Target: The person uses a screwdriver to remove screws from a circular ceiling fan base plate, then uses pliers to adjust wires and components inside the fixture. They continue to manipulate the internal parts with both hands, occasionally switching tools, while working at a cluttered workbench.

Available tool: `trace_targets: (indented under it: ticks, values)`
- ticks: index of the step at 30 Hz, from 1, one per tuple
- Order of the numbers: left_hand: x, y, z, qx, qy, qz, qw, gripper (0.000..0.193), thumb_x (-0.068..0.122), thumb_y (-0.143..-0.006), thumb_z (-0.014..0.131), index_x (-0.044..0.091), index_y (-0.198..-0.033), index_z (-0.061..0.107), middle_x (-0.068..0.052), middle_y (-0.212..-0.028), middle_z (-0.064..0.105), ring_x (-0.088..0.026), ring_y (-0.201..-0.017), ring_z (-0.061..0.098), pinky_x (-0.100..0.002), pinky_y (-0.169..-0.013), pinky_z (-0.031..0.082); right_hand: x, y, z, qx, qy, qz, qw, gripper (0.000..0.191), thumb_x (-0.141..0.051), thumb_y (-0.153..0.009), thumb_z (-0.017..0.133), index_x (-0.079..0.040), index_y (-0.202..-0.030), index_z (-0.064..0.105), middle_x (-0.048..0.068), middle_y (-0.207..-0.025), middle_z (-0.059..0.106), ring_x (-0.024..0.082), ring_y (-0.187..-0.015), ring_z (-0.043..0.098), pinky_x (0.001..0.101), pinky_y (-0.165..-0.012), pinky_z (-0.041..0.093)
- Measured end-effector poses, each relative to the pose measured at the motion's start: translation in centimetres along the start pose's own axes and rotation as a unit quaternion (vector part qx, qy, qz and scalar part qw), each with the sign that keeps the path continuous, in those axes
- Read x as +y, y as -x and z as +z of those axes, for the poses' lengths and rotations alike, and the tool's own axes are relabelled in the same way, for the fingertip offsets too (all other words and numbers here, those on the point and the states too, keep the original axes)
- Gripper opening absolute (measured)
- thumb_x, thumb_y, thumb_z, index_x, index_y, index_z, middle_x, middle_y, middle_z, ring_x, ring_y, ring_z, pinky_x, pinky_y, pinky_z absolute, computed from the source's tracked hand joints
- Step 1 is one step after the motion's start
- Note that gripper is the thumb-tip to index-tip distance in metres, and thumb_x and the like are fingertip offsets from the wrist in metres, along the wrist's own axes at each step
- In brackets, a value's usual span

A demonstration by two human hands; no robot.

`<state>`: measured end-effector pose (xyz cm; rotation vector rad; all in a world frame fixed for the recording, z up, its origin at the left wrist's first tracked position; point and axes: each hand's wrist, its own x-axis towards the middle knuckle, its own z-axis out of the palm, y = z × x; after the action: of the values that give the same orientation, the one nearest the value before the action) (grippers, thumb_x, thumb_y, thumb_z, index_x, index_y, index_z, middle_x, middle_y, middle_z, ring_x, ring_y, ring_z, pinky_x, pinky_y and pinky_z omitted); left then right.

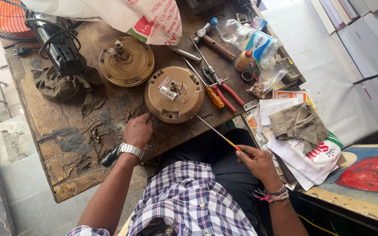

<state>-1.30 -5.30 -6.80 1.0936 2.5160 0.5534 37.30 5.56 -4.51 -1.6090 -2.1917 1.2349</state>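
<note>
My left hand (138,130) rests on the worn wooden bench (66,144), fingers curled, touching the near-left edge of a round brass-coloured motor housing (174,94) with wires on top. My right hand (257,161) grips a long thin screwdriver (217,132) by its orange-yellow handle; the shaft tip points at the housing's near edge. A second round brass-coloured cover (126,61) with wires lies further back to the left.
Red-handled pliers (224,89), another screwdriver (202,83), a hammer (215,43), a plastic bottle (241,32) and a glue bottle (243,60) lie at right. A black device with cable (62,50), rags (62,85), papers with a cloth (298,124) and small screws (95,136) surround the bench.
</note>
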Motion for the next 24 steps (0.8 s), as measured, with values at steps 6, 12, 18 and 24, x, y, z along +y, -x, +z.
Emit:
trace_targets:
  ticks: [6, 12, 18, 24]
  values:
    - [-1.1, -0.3, 1.0, -0.002, 0.009, 0.002, 1.000, 0.026, 0.037, -0.097, 0.061, 0.018, -0.106, 0.076, -0.016, -0.092, 0.074, -0.041, -0.085, 0.070, -0.052, -0.075, 0.055, 3.1, -1.1, 0.2, -0.064, -0.113, 0.038, 0.991, 0.031, -0.030, -0.094, 0.069, -0.010, -0.115, 0.079, 0.004, -0.070, 0.078, 0.004, -0.046, 0.048, 0.0231, -0.043, 0.039]
    - [-2.0, -0.8, 1.4, 0.034, 0.042, 0.028, 0.998, 0.025, 0.032, -0.092, 0.061, 0.017, -0.106, 0.076, -0.017, -0.100, 0.073, -0.045, -0.091, 0.066, -0.055, -0.077, 0.054, 5.0, -2.3, 2.0, -0.147, -0.188, 0.085, 0.967, 0.031, -0.021, -0.092, 0.076, -0.004, -0.117, 0.072, 0.006, -0.073, 0.070, 0.008, -0.055, 0.055, 0.0259, -0.047, 0.041]
    - [-1.1, -0.6, 0.5, 0.060, 0.049, 0.025, 0.997, 0.026, 0.036, -0.092, 0.062, 0.018, -0.104, 0.077, -0.016, -0.098, 0.074, -0.043, -0.090, 0.068, -0.053, -0.078, 0.055, 3.1, 0.1, 4.5, 0.111, 0.239, -0.188, 0.946, 0.035, -0.028, -0.095, 0.064, -0.012, -0.125, 0.071, 0.013, -0.088, 0.074, 0.031, -0.077, 0.072, 0.0401, -0.067, 0.057]
    - [-0.7, -1.3, -0.6, 0.019, 0.014, -0.010, 1.000, 0.029, 0.039, -0.095, 0.059, 0.022, -0.109, 0.076, -0.015, -0.098, 0.075, -0.039, -0.090, 0.071, -0.051, -0.079, 0.056, 0.8, 0.6, 3.8, 0.052, 0.021, -0.209, 0.976, 0.033, -0.029, -0.098, 0.066, -0.003, -0.118, 0.070, 0.017, -0.098, 0.077, 0.034, -0.088, 0.075, 0.0398, -0.073, 0.060]
